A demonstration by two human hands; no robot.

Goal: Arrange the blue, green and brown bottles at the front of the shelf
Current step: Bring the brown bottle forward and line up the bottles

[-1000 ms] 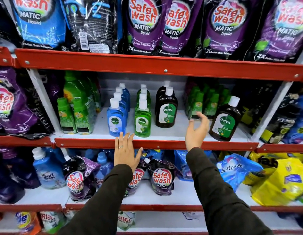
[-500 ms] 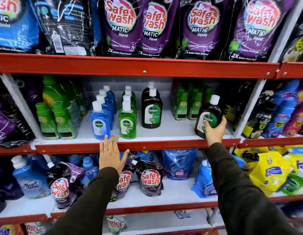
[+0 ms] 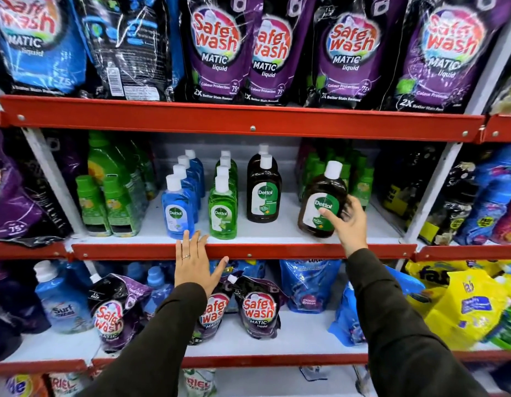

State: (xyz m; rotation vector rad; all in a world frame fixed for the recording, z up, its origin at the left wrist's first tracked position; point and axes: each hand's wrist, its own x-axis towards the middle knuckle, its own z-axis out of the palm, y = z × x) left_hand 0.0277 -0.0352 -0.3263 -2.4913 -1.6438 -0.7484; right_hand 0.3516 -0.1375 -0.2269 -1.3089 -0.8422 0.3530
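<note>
right grip wraps a tilted brown bottle; left hand lies spread flat on the shelf edge.

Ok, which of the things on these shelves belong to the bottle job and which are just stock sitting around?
Part of the job:
blue bottles
green bottles
brown bottles
tilted brown bottle in the right hand

Just stock:
purple pouches
small green-capped bottles
yellow packs

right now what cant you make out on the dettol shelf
Head view only:
- Right hand on the tilted brown bottle: fingers motion-blurred, grip firmness unclear; thumb covers part of the label.
- Blue row and green row: rear bottles hidden behind front ones.
- Small label print: too fine to read.
</note>
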